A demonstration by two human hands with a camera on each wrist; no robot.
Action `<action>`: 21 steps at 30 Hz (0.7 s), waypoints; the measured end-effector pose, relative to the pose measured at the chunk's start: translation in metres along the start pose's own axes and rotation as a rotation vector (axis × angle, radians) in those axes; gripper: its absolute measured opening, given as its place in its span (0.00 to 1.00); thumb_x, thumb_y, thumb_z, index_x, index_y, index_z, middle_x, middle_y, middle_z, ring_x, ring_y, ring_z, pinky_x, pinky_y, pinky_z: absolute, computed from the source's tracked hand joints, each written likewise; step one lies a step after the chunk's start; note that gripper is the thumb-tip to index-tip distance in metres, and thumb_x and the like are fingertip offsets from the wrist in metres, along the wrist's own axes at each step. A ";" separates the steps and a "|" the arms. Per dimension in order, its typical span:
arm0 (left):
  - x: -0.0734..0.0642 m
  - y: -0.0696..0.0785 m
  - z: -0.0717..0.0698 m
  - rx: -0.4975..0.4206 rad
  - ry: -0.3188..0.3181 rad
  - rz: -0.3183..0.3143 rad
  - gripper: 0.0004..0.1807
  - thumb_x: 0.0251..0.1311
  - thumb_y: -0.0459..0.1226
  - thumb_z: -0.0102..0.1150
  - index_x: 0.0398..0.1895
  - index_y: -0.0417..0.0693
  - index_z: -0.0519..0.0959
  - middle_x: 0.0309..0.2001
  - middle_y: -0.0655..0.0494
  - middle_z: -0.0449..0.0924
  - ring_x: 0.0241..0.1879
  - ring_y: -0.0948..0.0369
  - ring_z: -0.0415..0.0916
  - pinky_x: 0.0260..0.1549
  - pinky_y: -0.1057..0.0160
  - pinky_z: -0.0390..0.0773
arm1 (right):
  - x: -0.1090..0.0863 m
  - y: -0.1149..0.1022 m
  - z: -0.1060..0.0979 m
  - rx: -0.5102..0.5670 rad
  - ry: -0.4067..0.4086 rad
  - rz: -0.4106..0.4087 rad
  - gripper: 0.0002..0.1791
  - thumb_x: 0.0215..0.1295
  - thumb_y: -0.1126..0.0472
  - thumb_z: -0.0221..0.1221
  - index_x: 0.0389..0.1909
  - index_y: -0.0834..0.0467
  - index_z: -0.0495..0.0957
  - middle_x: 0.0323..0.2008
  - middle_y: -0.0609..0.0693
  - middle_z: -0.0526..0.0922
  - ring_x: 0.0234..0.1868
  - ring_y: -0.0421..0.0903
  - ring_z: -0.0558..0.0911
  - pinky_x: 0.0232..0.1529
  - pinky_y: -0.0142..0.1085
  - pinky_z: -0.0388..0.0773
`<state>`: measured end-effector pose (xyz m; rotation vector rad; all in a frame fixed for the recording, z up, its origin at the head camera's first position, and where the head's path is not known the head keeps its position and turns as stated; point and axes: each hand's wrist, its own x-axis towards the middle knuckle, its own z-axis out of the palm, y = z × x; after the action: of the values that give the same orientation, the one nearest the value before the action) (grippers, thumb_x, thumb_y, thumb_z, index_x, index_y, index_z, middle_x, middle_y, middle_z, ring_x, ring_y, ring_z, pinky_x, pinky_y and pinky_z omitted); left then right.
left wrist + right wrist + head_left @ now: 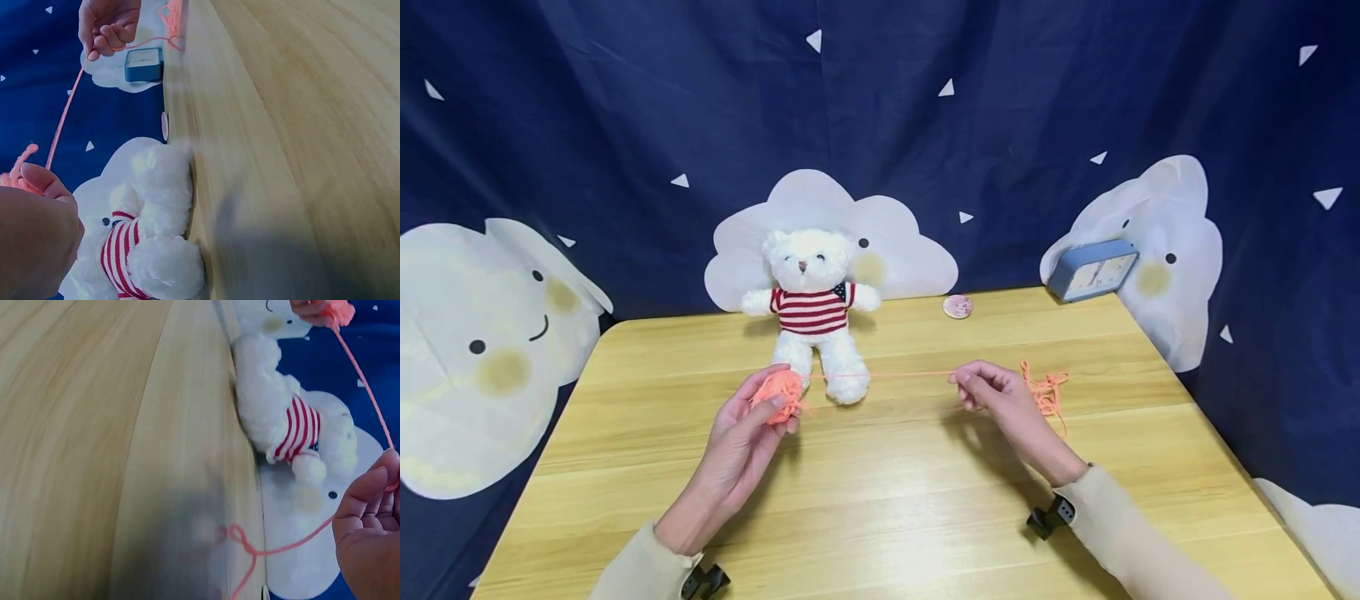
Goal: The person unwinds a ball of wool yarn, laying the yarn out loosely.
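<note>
My left hand [747, 437] holds a small ball of coral-orange yarn [778, 395], thumb across its front. A single taut strand [910, 374] runs from the ball to my right hand [1003, 408], whose thumb and fingertips pinch it. Beyond the right hand the yarn trails down to a loose tangle [1047, 392] on the table. In the right wrist view a looped length of yarn [294, 549] hangs from that hand. Both hands are raised over the table, and the strand passes in front of the legs of a white teddy bear [812, 317] in a striped shirt.
The bear sits at the back of the wooden table [880, 517]. A round pink disc [957, 306] lies at the back edge, and a blue clock [1093, 271] stands at the back right corner. Behind hangs a dark blue curtain [1015, 100] with clouds and triangles.
</note>
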<state>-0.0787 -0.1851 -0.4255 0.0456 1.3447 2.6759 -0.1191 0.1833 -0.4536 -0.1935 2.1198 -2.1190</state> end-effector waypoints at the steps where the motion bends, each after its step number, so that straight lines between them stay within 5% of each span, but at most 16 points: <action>1: 0.000 -0.001 -0.001 0.003 -0.002 0.012 0.22 0.78 0.22 0.50 0.72 0.37 0.72 0.57 0.47 0.74 0.39 0.59 0.79 0.38 0.66 0.84 | -0.001 0.000 -0.003 -0.007 0.008 -0.005 0.16 0.84 0.60 0.59 0.51 0.74 0.82 0.34 0.50 0.84 0.34 0.45 0.81 0.40 0.35 0.86; 7: 0.000 -0.001 -0.002 0.029 0.011 0.035 0.18 0.78 0.22 0.51 0.66 0.39 0.77 0.56 0.48 0.78 0.44 0.61 0.78 0.36 0.67 0.83 | -0.005 0.001 -0.019 0.006 0.052 -0.010 0.16 0.84 0.60 0.59 0.50 0.72 0.82 0.33 0.52 0.83 0.33 0.42 0.80 0.37 0.32 0.84; 13: -0.001 -0.001 -0.003 0.093 0.053 0.023 0.19 0.77 0.23 0.54 0.66 0.41 0.77 0.55 0.50 0.80 0.47 0.61 0.80 0.43 0.66 0.86 | -0.010 0.003 -0.030 0.131 0.117 -0.022 0.13 0.85 0.62 0.58 0.47 0.70 0.84 0.33 0.51 0.84 0.31 0.39 0.79 0.32 0.27 0.80; 18: -0.001 -0.001 -0.005 0.003 0.050 0.027 0.20 0.77 0.20 0.50 0.67 0.39 0.74 0.60 0.45 0.76 0.56 0.55 0.82 0.59 0.52 0.86 | -0.012 0.004 -0.038 0.179 0.123 -0.020 0.12 0.85 0.62 0.58 0.47 0.67 0.85 0.33 0.49 0.84 0.31 0.38 0.79 0.31 0.26 0.79; 21: -0.001 0.000 -0.007 -0.064 0.009 0.036 0.20 0.77 0.20 0.47 0.67 0.39 0.73 0.61 0.44 0.74 0.58 0.53 0.81 0.60 0.50 0.85 | -0.015 0.005 -0.045 0.175 0.136 -0.010 0.13 0.86 0.61 0.57 0.48 0.68 0.85 0.33 0.49 0.84 0.30 0.38 0.79 0.24 0.25 0.75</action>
<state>-0.0785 -0.1902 -0.4299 0.0510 1.2717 2.7500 -0.1132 0.2298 -0.4589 -0.0426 1.9906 -2.3711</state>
